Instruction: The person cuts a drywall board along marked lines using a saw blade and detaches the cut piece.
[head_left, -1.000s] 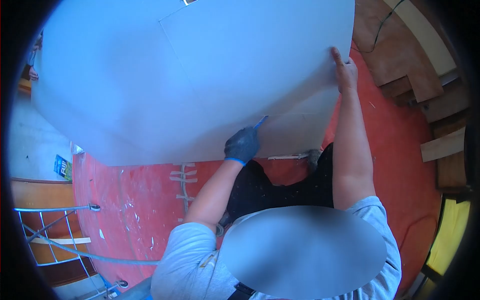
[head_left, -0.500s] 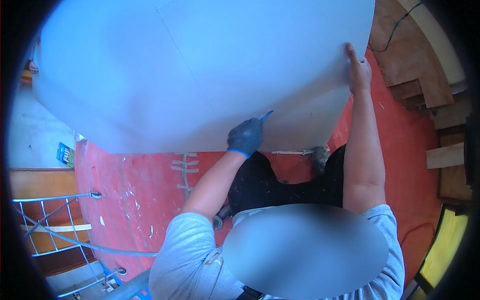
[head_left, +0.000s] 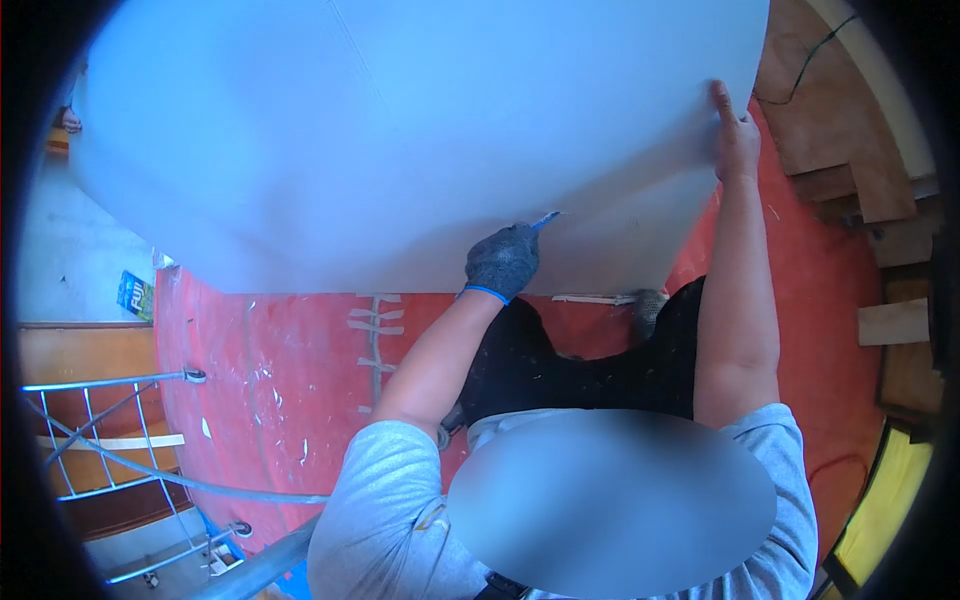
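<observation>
A large pale board (head_left: 400,150) tilts up in front of me over the red floor. My left hand (head_left: 502,262), in a grey glove with a blue cuff, is closed around a slim blue cutter knife (head_left: 545,220). The knife points up and right, its tip at the face of the board near the lower edge; whether it touches I cannot tell. Bare, my right hand (head_left: 738,145) grips the board's right edge, thumb on the face and fingers hidden behind. Thin straight lines show on the upper part of the board.
Another person's hand (head_left: 70,120) is at the board's far left edge. A metal scaffold frame on castors (head_left: 110,382) stands at left on the red floor (head_left: 260,400). Wooden panels (head_left: 820,130) lie at right, and a yellow panel (head_left: 885,500) is lower right.
The view has shifted slightly, so the board and both arms appear a little further right and higher. My left hand has tilted slightly with the knife. Both holds are the same.
</observation>
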